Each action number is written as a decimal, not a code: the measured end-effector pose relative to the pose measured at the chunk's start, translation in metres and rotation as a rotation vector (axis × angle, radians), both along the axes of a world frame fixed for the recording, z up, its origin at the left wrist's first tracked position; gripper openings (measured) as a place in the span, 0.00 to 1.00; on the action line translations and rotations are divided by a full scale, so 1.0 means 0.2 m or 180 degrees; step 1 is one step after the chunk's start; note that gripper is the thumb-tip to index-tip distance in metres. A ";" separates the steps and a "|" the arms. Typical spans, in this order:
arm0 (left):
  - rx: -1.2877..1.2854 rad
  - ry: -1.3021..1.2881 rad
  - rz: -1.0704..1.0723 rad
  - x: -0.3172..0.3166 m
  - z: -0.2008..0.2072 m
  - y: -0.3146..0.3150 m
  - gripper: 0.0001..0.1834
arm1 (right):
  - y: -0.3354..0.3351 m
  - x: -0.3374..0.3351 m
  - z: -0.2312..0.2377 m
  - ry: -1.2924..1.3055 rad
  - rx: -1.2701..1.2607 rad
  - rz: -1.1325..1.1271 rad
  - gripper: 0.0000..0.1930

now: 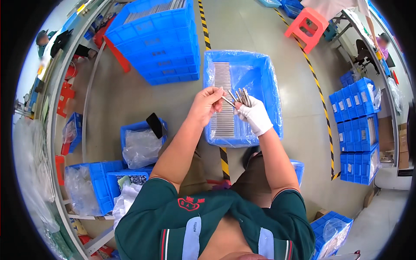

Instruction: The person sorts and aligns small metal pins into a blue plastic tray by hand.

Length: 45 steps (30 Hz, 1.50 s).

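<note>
My left hand, bare, pinches one end of a thin metal rod. The rod's other end reaches to my right hand, which wears a white glove and is closed round a small bundle of metal rods. Both hands are held over a blue plastic bin lined with clear film. In the bin's left half, similar silvery rods lie side by side in a long row. My left forearm and hand cover part of the bin's left rim.
A tall stack of blue crates stands at the far left. Near my left are a blue box with a plastic bag and a dark phone. More blue crates are stacked at the right. A red stool stands far right.
</note>
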State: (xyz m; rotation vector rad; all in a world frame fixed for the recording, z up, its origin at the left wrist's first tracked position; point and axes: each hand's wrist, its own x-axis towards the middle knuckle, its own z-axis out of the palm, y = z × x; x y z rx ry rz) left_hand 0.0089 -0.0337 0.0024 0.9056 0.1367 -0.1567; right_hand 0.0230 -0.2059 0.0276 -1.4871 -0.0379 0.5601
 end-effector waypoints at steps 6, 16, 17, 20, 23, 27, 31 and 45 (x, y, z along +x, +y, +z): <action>-0.0133 0.0047 -0.0199 0.03 -0.03 0.04 0.09 | 0.00 0.02 0.01 -0.0214 -0.0072 -0.0098 0.03; 0.0611 -0.0002 -0.0272 0.02 -0.01 0.05 0.06 | -0.02 0.03 -0.01 -0.0176 -0.0209 -0.0033 0.07; 0.0725 -0.0015 -0.0222 0.02 0.00 0.05 0.07 | -0.02 0.02 0.00 -0.0297 -0.0271 -0.0008 0.08; 0.0900 -0.0080 -0.0246 0.01 -0.02 0.07 0.07 | 0.00 0.02 -0.05 -0.0510 -0.0402 0.0061 0.09; 0.0906 -0.0120 -0.0374 0.01 -0.02 0.09 0.07 | 0.02 0.02 -0.06 -0.0619 -0.0398 0.0128 0.10; 0.1197 -0.0234 -0.0486 0.00 -0.02 0.11 0.07 | 0.03 0.02 -0.06 -0.0689 -0.0454 0.0144 0.11; 0.1099 -0.0108 -0.0286 0.01 -0.03 0.12 0.06 | 0.05 0.03 -0.05 -0.0603 -0.0494 0.0026 0.11; 0.1650 -0.0513 -0.0298 -0.02 0.00 0.15 0.05 | 0.04 0.01 -0.04 -0.0685 -0.0692 0.0501 0.11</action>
